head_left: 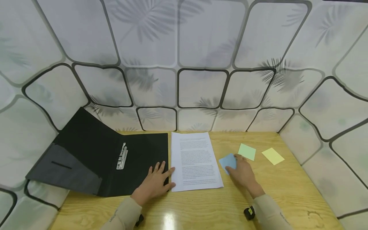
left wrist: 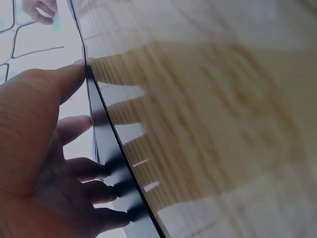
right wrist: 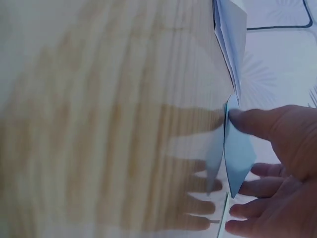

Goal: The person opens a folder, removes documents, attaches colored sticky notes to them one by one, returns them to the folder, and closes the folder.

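Hands (head_left: 155, 183) beside printed sheet (head_left: 195, 159), its small text unreadable.

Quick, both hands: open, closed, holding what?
Left hand: open, flat on the black folder.
Right hand: open, fingers resting on the blue sticky note.

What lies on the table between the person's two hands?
In the head view, a printed white sheet lies between the left hand, resting on the open black folder, and the right hand, which touches the blue sticky note.
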{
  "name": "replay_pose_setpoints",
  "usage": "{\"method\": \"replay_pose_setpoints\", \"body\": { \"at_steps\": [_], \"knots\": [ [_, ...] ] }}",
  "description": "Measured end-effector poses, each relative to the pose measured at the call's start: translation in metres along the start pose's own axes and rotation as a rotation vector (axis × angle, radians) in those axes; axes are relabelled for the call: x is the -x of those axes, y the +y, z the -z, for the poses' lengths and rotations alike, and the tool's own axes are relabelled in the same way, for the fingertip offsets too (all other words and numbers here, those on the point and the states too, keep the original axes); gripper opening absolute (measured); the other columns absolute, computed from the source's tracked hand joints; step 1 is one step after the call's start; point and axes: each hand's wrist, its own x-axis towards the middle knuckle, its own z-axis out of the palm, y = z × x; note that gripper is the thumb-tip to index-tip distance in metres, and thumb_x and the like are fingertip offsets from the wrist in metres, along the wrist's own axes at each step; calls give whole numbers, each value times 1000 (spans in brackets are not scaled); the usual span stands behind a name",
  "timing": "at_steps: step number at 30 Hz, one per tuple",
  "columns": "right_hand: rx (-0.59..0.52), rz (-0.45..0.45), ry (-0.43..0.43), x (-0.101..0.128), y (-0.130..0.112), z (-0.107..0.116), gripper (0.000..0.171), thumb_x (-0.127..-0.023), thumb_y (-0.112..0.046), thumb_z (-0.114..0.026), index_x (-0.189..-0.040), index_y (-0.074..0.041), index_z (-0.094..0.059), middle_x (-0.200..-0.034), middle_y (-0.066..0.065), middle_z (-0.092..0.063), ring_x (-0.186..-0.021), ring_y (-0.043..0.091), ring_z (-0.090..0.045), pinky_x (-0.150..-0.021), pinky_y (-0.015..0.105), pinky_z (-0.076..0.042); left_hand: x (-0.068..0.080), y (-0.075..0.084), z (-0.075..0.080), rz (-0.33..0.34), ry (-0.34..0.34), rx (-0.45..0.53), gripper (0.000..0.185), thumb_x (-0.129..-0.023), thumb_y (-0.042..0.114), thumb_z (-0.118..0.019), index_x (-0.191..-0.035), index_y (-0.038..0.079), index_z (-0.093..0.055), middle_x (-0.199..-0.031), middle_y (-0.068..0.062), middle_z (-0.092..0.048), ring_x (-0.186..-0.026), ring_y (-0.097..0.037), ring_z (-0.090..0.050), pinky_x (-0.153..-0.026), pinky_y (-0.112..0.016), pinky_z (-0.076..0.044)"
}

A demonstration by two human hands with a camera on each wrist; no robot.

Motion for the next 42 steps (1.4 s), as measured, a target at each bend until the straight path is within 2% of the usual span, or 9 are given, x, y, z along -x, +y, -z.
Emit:
{"method": "replay_pose_setpoints", "body": {
  "at_steps": [5,12,22,29,32,35,37,39,42],
  "knots": [
    [-71,58,79,-3,6,1,47,-97,-7,-69,-139,11,-58,-136,36,-63,-123,52,-65,-95,58,-60,0,1,0,1,1,0,69,-103,55,-63,-161,21,-46,-170,-31,-25,-157,-56,-22,-122,-77,-22],
    [-231,43,175,-12,17,6,25,-102,-5,-63,-122,4,-73,-104,24,-78,-84,28,-74,-60,23,-55,-2,0,-2,10,8,37,69,-101,52,-66,-160,20,-48,-169,-32,-25,-156,-58,-22,-121,-78,-21],
    [-387,-29,127,-18,-12,16,24,-104,-9,-65,-123,0,-75,-113,24,-77,-102,30,-74,-70,15,-53,-6,0,-1,26,25,78,59,-106,45,-61,-157,17,-53,-167,-34,-29,-155,-58,-23,-120,-79,-22],
    [-464,105,34,-24,-47,4,22,-101,-4,-67,-121,1,-76,-108,20,-78,-96,24,-74,-73,17,-55,-15,10,1,-93,182,74,53,-107,33,-63,-152,5,-56,-158,-31,-46,-149,-48,-44,-120,-65,-38],
    [-451,188,-8,-24,-65,-4,20,-100,-1,-69,-117,-1,-78,-104,16,-79,-94,22,-73,-76,18,-56,-20,15,2,-135,244,166,50,-107,27,-64,-150,0,-57,-129,-31,-70,-108,-44,-72,-95,-54,-60],
    [-441,274,-51,-23,-83,-13,18,-99,0,-70,-114,-2,-79,-103,14,-80,-93,20,-74,-79,20,-56,-26,20,3,-109,285,322,46,-108,25,-63,-146,0,-61,-109,-23,-78,-84,-36,-76,-74,-40,-62],
    [-441,327,-86,-21,-93,-18,17,-99,-1,-70,-113,-2,-79,-106,14,-80,-92,20,-74,-79,21,-57,-30,22,3,-64,281,456,43,-108,25,-62,-144,1,-64,-101,-19,-80,-87,-32,-78,-69,-36,-63],
    [-446,370,-122,-20,-102,-22,17,-99,-2,-70,-113,-3,-79,-109,14,-80,-93,19,-74,-79,21,-57,-34,24,4,-38,276,590,39,-108,24,-63,-138,0,-68,-114,-16,-80,-101,-28,-79,-76,-34,-65],
    [-454,416,-172,-19,-113,-26,17,-100,-4,-69,-113,-3,-79,-112,15,-80,-95,17,-75,-80,21,-58,-37,25,4,-6,229,762,33,-108,20,-63,-128,-4,-73,-109,-20,-80,-95,-29,-80,-73,-36,-67]
  ]
}}
